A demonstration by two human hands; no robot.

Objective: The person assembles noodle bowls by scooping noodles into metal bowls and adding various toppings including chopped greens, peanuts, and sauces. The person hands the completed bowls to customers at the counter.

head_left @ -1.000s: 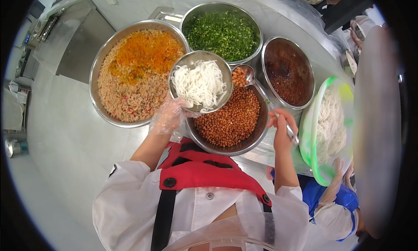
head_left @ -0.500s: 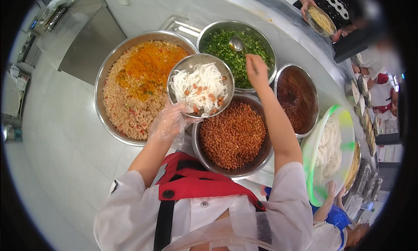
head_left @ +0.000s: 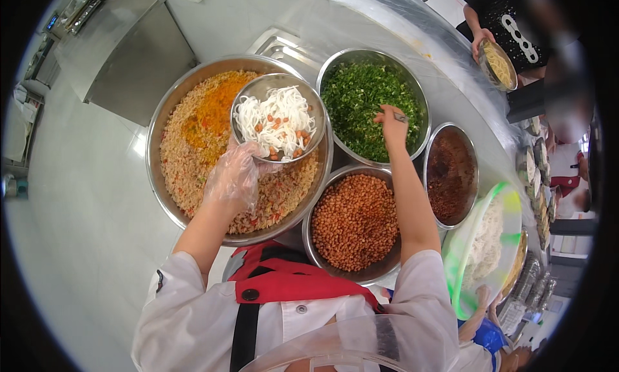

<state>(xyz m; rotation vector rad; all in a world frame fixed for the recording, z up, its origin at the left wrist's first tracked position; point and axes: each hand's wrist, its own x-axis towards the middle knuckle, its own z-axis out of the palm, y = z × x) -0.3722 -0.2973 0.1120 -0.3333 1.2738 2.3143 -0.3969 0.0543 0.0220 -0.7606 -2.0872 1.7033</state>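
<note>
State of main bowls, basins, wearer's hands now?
Small round steel bowl: held, white strands and brown nuts inside
Left hand, clear plastic glove: gripping that bowl
Right hand: closed on metal spoon
Large round steel basin: uncovered, orange-topped tan crumbles
Steel bowl, chopped greens: uncovered
Steel bowl, brown nuts: uncovered
Steel bowl, dark reddish mixture: uncovered
Green-white plastic basin: pale strands inside

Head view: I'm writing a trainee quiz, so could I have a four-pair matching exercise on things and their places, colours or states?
1. Left hand
2. Right hand
3. Bowl in the left hand
4. Plastic tub

A. Green and white
B. Over chopped greens
C. Wearing a clear glove
D. Contains white noodles

1-C; 2-B; 3-D; 4-A
</note>
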